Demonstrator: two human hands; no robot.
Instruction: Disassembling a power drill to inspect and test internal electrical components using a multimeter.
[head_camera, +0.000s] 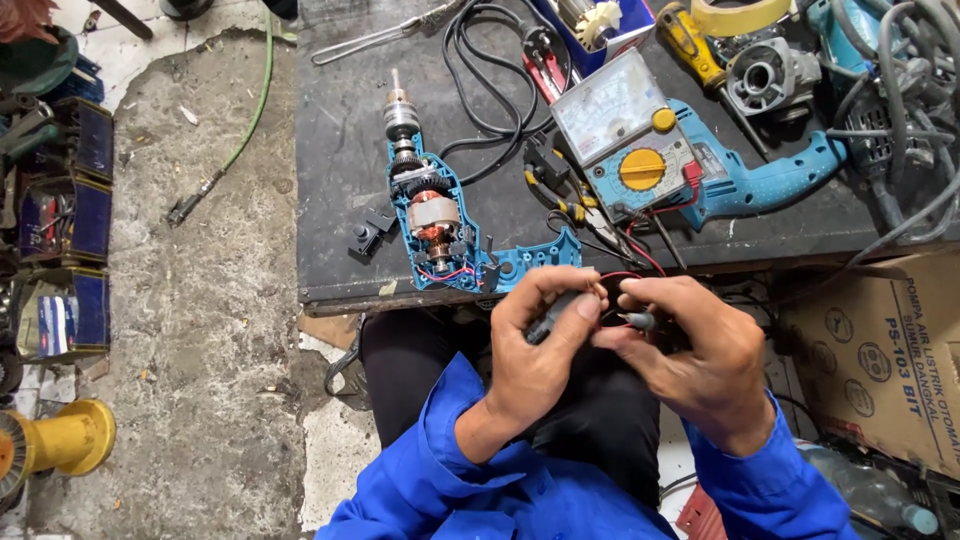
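We hold a small dark part (548, 322) with copper-tipped wire ends just below the near edge of the dark workbench (340, 150), over our lap; our left hand (535, 350) pinches it between thumb and fingers, which hide most of it, so we cannot tell what kind of part it is. Our right hand (700, 355) is curled around a meter probe (636, 320), its tip pointing at the part; whether tip and wire touch is hard to make out. Red and black leads (640, 262) run up from the hands to the analog multimeter (628, 140) with its yellow dial. Left of it lies an opened blue drill (432, 215), motor and chuck exposed. A second blue drill (760, 180) lies partly under the meter. A cardboard box (880, 350) at right is cut off by the frame.
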